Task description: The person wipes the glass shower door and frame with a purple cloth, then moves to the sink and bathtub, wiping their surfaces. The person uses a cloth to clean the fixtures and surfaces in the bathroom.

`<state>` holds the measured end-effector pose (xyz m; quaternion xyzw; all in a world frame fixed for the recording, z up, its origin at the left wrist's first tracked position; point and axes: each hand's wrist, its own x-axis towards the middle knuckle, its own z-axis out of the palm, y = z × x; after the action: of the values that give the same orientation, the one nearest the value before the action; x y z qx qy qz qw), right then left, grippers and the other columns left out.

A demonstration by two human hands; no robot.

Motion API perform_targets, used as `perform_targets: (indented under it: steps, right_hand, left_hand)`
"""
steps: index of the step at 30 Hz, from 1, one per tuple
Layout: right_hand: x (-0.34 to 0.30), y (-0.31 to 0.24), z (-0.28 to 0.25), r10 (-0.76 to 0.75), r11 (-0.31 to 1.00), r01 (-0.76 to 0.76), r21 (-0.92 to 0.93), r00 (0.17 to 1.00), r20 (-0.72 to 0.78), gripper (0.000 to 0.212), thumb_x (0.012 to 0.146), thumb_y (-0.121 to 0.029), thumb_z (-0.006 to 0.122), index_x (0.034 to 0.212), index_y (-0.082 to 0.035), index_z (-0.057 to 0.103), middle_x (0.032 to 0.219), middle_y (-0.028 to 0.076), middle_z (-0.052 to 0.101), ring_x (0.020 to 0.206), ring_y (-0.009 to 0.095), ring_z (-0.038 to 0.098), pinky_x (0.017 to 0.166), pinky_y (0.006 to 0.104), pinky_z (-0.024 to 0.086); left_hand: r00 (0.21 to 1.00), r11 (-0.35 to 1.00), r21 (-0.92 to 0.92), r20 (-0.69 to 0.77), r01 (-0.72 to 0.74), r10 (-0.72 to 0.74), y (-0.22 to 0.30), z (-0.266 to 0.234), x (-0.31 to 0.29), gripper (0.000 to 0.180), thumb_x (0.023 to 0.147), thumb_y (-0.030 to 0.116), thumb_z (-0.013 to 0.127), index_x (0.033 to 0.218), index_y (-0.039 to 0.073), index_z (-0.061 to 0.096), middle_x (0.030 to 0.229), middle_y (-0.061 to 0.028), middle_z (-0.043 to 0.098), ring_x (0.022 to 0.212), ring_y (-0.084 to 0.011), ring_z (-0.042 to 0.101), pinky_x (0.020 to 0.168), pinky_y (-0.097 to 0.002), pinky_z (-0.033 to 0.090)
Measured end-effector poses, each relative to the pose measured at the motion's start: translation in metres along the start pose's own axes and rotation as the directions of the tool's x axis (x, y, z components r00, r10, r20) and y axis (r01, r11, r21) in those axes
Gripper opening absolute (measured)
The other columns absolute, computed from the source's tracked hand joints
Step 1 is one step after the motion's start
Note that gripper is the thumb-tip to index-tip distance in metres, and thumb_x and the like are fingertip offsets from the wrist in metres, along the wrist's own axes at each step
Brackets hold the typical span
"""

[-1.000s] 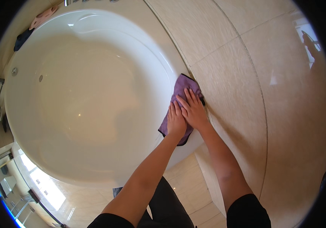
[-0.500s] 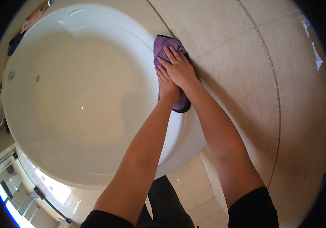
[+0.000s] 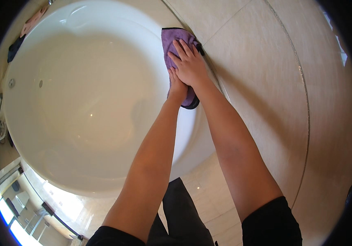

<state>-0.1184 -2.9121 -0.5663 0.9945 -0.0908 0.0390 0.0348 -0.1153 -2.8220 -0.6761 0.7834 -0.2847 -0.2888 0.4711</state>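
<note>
A purple cloth (image 3: pixel 170 39) with black edging lies over the right rim of the white bathtub (image 3: pixel 81 139), next to the beige tiled wall. Pressing flat on the cloth, my right hand (image 3: pixel 190 65) is open with its fingers spread. My left hand (image 3: pixel 176 85) rests on the cloth too, just nearer to me, and its fingers are stretched forward. Part of the left hand is hidden beneath the right one.
Beige wall tiles (image 3: pixel 258 45) rise close along the tub's right side. A round metal fitting (image 3: pixel 12 83) and a small drain hole (image 3: pixel 41 83) sit at the tub's left. Pink and dark cloths (image 3: pixel 32 22) hang at the far left. Glass and metal frames (image 3: pixel 32 213) stand at lower left.
Both hands and the purple cloth have slid a little farther away along the tub rim. The view has shifted slightly as well.
</note>
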Motion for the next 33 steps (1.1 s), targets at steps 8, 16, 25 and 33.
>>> perform_targets:
  steps: [8,16,25,33]
  right_hand:
    - [0.001,-0.030,-0.022,0.094,0.993,-0.085,0.087,0.990,-0.102,0.037,0.077,-0.027,0.071,0.106,-0.005,0.074,0.145,0.009,0.053,0.145,0.022,0.034,0.118,0.0570,0.022]
    - [-0.018,-0.067,-0.027,0.371,0.908,-0.331,0.256,0.920,-0.126,0.036,0.083,-0.021,0.058,0.112,-0.005,0.072,0.151,0.013,0.045,0.146,0.034,0.031,0.116,0.0632,0.019]
    - [-0.059,-0.117,-0.008,0.594,0.785,-0.595,0.172,0.802,0.059,0.054,0.092,-0.023,0.050,0.146,-0.020,0.048,0.163,0.013,0.024,0.150,0.036,0.019,0.118,0.0613,0.014]
    - [-0.062,-0.125,-0.006,0.724,0.662,-0.731,0.163,0.681,0.111,0.059,0.095,-0.028,0.050,0.153,-0.029,0.037,0.165,0.013,0.018,0.151,0.035,0.015,0.118,0.0604,0.016]
  left_hand:
    - [0.974,0.985,0.165,0.228,-0.052,0.014,-0.005,-0.035,-0.025,0.066,0.100,0.020,0.046,0.156,0.002,0.016,0.161,-0.0288,0.005,0.147,-0.0542,-0.001,0.122,-0.0546,0.005]
    - [0.978,0.981,0.194,0.206,0.003,-0.044,-0.010,-0.074,-0.051,0.068,0.098,0.025,0.045,0.156,0.001,0.017,0.161,-0.0272,0.016,0.149,-0.0456,0.017,0.118,-0.0562,0.023]
    - [0.963,0.910,0.412,0.261,-0.054,-0.061,0.018,-0.130,-0.075,0.066,0.097,0.033,0.048,0.150,-0.003,0.033,0.153,-0.0304,0.034,0.141,-0.0434,0.037,0.114,-0.0491,0.032]
    - [0.951,0.809,0.558,0.308,-0.187,0.008,0.034,-0.140,-0.065,0.068,0.096,0.038,0.053,0.152,0.006,0.034,0.152,-0.0260,0.039,0.137,-0.0393,0.043,0.112,-0.0483,0.035]
